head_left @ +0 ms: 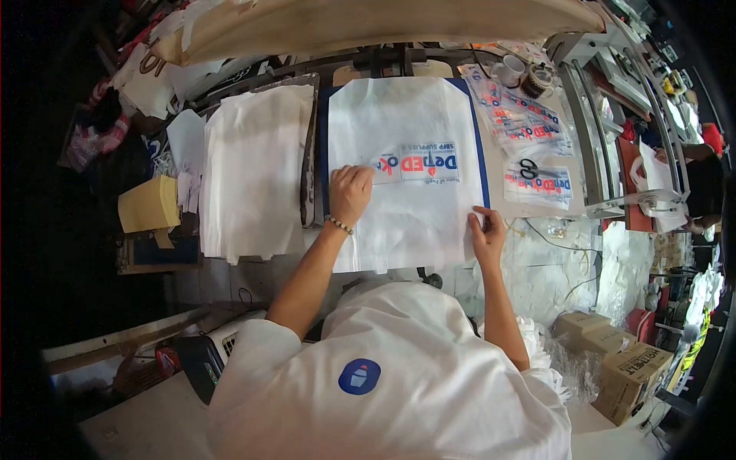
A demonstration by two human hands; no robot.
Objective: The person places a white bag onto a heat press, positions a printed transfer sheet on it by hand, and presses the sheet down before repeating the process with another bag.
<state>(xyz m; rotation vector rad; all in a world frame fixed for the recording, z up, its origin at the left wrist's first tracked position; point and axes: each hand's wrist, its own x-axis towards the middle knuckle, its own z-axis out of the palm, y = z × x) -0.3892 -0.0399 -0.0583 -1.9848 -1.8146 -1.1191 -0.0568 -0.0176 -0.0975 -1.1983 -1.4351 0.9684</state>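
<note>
In the head view, a white fabric piece [406, 222] lies flat over a blue-edged board [478, 146] in front of me. A printed film [420, 162] with red and blue lettering rests on its middle. My left hand [351, 193], with a beaded bracelet at the wrist, is closed at the left end of the print; its fingertips are hidden. At the fabric's right edge, my right hand [487, 236] has thumb and index finger close together, pinching that edge.
A stack of white fabric [257, 169] lies to the left. On the right side are several printed films [529, 123], black scissors [528, 169] and a white mug [509, 70]. A brown-covered press plate [383, 23] hangs overhead. Cardboard boxes [630, 376] stand at lower right.
</note>
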